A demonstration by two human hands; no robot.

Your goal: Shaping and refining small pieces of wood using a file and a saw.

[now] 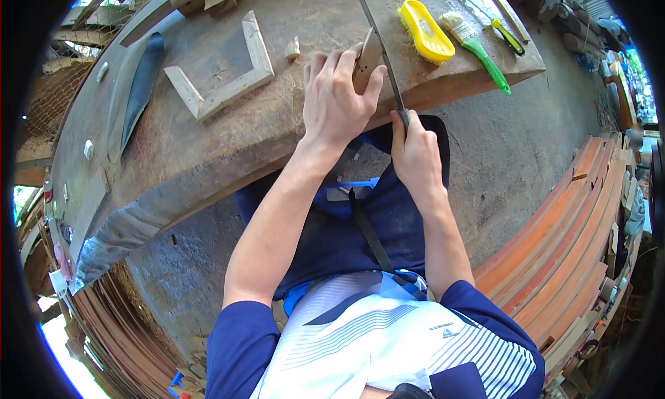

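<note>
My left hand (pixel 339 98) is closed on a small wooden block (pixel 367 56) at the workbench's (pixel 159 153) front edge, fingertips curled over it. A long, narrow dark metal tool (pixel 386 59), like a file or blade, lies along the block's right side. My right hand (pixel 415 146) grips that tool at its lower end, just below the bench edge. Left of my hands are a U-shaped arrangement of wooden strips (pixel 232 89) and a small wood offcut (pixel 292 48). To the right lie a yellow scrub brush (pixel 426 33) and a paintbrush with a green handle (pixel 485 63).
A yellow-black cutter (pixel 508 36) lies at the bench's right end. Long dark curved sheets (pixel 138 94) and a wooden block (pixel 220 1) are on the left and back. Reddish planks (pixel 547 233) are stacked on the floor at right, more (pixel 118 316) at lower left.
</note>
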